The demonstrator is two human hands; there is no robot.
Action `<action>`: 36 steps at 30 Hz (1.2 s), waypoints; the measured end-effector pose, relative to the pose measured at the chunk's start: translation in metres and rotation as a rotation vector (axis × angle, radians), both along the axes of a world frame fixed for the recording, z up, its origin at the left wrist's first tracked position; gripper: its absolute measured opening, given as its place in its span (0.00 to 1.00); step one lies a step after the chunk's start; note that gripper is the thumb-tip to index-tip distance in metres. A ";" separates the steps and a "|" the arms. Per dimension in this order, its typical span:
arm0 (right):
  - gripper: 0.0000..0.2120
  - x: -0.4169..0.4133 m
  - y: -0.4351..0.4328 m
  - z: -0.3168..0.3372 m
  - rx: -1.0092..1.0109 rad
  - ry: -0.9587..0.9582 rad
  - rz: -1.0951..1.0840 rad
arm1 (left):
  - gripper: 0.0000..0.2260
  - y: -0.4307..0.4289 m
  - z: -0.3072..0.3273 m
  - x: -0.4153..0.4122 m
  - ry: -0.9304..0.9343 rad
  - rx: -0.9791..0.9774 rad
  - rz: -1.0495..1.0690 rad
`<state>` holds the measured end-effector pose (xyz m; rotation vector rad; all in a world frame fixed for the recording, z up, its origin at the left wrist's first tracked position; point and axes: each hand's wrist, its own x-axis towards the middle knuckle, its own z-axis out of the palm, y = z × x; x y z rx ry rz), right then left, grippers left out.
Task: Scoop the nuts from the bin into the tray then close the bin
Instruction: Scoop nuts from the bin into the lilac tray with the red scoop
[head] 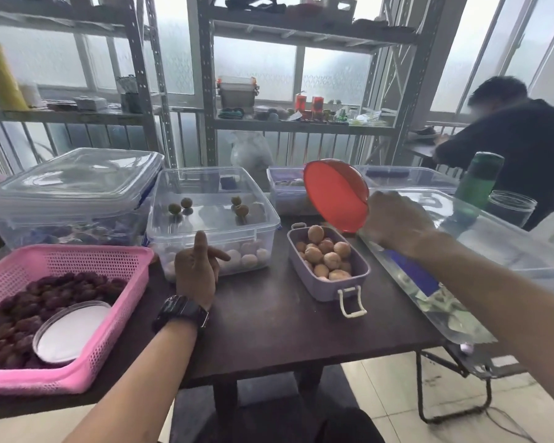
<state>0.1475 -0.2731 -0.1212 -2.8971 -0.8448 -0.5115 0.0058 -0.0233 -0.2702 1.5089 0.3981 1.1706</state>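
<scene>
Hands apart: the right hand [394, 222] holds a red scoop [336, 195] by its edge, tilted just above the tray [320, 282] heaped with tan nuts [328, 254], while the left hand [195, 270] hovers over the worktop [269, 314] with loose fingers, index up, holding nothing. A clear bin [493, 238] lies just right of the tray, under the right forearm — a lidded box [211, 212] stands behind the left hand, a pink basket [68, 260] to its left, and a green bottle [478, 183] and jar [509, 206] beyond the bin.

At the table's near left corner I see a pink basket [77, 255] of dark red fruit [61, 292], a white round dish [71, 334] lying on it. Toward the far right stand a green bottle [480, 180] and a glass jar [510, 206], with a person [525, 148] beyond.
</scene>
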 end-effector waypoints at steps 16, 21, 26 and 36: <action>0.12 -0.025 0.197 0.029 -0.114 0.043 0.301 | 0.29 0.002 0.000 0.003 0.036 -0.110 -0.010; 0.16 -0.025 0.226 0.015 -0.449 -0.126 0.307 | 0.29 -0.003 0.006 0.003 0.005 -0.182 -0.057; 0.12 -0.031 0.224 0.027 -0.570 0.064 0.320 | 0.27 -0.002 0.005 0.003 -0.005 -0.178 -0.059; 0.16 -0.001 0.225 0.003 -0.250 0.983 0.288 | 0.29 0.005 -0.003 0.006 -0.005 -0.098 -0.009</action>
